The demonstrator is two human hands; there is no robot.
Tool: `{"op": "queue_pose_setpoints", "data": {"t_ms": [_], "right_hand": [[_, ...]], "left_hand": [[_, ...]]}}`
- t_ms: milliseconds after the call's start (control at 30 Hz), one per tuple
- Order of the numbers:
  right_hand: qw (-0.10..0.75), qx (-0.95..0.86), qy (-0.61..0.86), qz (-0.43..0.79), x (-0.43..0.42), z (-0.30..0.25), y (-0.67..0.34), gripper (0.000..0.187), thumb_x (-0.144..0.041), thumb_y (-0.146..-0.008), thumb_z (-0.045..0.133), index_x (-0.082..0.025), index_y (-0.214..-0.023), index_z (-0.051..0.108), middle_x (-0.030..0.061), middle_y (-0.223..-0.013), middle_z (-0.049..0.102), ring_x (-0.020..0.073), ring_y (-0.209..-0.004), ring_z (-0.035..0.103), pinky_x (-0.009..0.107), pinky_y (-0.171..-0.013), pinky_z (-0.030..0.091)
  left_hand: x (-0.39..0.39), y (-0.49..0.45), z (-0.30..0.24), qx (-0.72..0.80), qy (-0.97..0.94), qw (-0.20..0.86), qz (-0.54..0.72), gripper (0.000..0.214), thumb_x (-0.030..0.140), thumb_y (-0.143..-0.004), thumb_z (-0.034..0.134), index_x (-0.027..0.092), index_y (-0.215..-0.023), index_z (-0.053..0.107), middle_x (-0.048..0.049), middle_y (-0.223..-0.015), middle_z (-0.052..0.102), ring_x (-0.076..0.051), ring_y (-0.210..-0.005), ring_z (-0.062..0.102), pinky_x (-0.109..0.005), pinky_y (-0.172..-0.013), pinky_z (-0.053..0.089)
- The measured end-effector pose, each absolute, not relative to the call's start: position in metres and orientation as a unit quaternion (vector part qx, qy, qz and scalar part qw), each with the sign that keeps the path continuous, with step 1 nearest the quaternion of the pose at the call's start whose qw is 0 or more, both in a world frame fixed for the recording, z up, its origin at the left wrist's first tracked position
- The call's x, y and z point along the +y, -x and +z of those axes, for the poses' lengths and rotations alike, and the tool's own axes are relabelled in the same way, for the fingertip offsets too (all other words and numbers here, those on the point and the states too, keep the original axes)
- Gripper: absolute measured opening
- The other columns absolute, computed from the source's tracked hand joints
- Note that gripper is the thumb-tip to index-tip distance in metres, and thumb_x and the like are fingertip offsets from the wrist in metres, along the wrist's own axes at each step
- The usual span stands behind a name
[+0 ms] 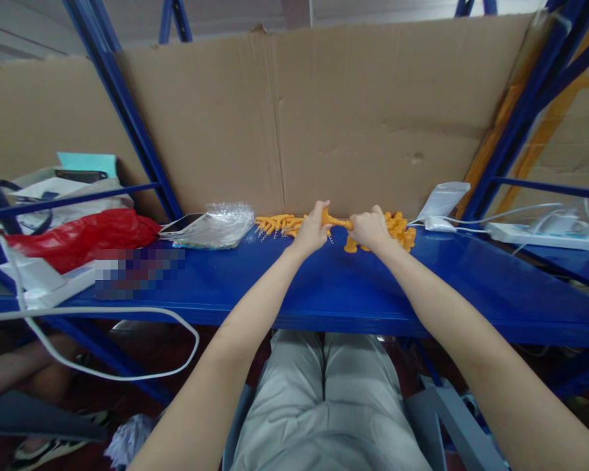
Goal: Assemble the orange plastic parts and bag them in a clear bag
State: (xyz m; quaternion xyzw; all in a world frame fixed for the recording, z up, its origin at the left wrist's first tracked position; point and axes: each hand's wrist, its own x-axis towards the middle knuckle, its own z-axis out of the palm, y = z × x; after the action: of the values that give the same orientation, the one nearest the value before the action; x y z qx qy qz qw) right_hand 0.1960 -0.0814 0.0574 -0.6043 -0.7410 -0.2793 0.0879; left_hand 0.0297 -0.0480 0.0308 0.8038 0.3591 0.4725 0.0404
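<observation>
My left hand (314,230) and my right hand (370,227) are both closed on one orange plastic corkscrew (341,223), held roughly level between them just above the shelf. Its left part pokes up by my left thumb; my right fist covers the other end. A pile of orange handles with metal spirals (275,225) lies to the left of my left hand. Behind and beside my right hand is a heap of orange plastic pieces (400,230), some with flared, cup-like ends. One flared piece (351,246) lies just below the held corkscrew.
The blue metal shelf (334,294) is backed by a cardboard sheet (363,118). Left are plastic bags (226,226), a phone-like device (182,224), a red bag (88,239) and a white cable (127,311). A white power strip (544,235) stands right.
</observation>
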Motion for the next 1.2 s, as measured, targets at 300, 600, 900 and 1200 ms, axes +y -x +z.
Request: {"op": "queue_pose_setpoints", "data": {"t_ms": [300,600,900,1200], "right_hand": [[0.061,-0.748,0.597,-0.284,-0.079,0.057,-0.197,0.029,-0.017,-0.087,0.048,-0.011,-0.101,0.073,0.0165,-0.090,0.075,0.0255,-0.084,0.068,0.038,-0.086,0.027],[0.115,-0.751,0.602,-0.248,-0.088,0.054,-0.196,0.034,-0.025,-0.088,0.044,-0.013,-0.105,0.071,0.0172,-0.094,0.074,0.0285,-0.092,0.065,0.038,-0.082,0.028],[0.143,-0.762,0.597,-0.206,-0.086,0.057,-0.196,0.034,-0.025,-0.087,0.044,-0.014,-0.098,0.075,0.0139,-0.088,0.076,0.0254,-0.082,0.067,0.034,-0.076,0.034],[0.114,-0.750,0.603,-0.249,-0.085,0.061,-0.193,0.038,-0.024,-0.091,0.040,-0.012,-0.103,0.074,0.0163,-0.088,0.075,0.0253,-0.083,0.067,0.035,-0.078,0.031]], "left_hand": [[-0.051,-0.032,0.029,0.419,-0.780,0.097,0.455,0.054,0.010,-0.080,0.063,0.017,-0.130,0.045,-0.0122,-0.111,0.067,-0.025,-0.102,0.067,-0.044,-0.095,0.051],[-0.047,-0.020,0.021,0.287,-0.841,-0.101,0.448,0.045,0.017,-0.093,0.044,0.022,-0.138,0.042,-0.0115,-0.123,0.061,-0.024,-0.115,0.061,-0.042,-0.100,0.049],[-0.040,-0.020,0.017,0.238,-0.843,-0.142,0.460,0.045,0.021,-0.099,0.037,0.020,-0.144,0.039,-0.0108,-0.113,0.061,-0.020,-0.103,0.062,-0.036,-0.092,0.053],[-0.041,-0.024,0.019,0.265,-0.832,-0.084,0.479,0.045,0.021,-0.097,0.041,0.019,-0.142,0.040,-0.0120,-0.115,0.062,-0.023,-0.112,0.060,-0.043,-0.100,0.048]]}}
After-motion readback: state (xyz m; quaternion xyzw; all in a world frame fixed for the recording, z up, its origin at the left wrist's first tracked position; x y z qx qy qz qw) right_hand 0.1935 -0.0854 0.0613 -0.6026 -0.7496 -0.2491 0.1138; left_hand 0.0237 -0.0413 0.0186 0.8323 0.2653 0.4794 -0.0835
